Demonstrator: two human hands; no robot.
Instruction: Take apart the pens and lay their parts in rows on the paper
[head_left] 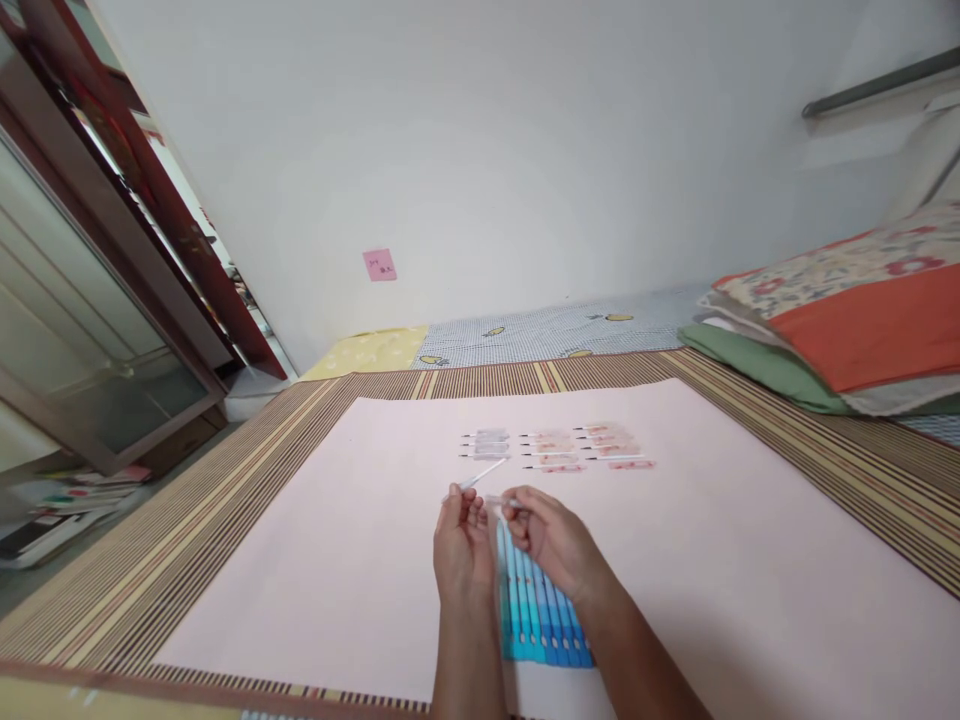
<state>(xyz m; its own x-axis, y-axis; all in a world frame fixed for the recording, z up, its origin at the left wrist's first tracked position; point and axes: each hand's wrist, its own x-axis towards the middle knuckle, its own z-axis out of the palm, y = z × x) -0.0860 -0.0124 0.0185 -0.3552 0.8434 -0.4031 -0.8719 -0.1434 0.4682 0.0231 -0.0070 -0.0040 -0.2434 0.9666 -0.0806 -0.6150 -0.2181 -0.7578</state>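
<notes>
A: Head view, hands?
B: Left hand [463,548] pinches slim white stick [486,471]; right hand [553,537], just beside, pinches small clear piece [494,499], near blue pens [535,605].
A: Step?
B: Fitting or parting, can't tell; next move probably calls for light, steady fingertips.

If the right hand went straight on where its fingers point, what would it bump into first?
Probably the left hand, just across from the right hand. If one is higher, it might miss; depth is unclear.

Likely refills [553,457] behind the pens [541,610]
</notes>
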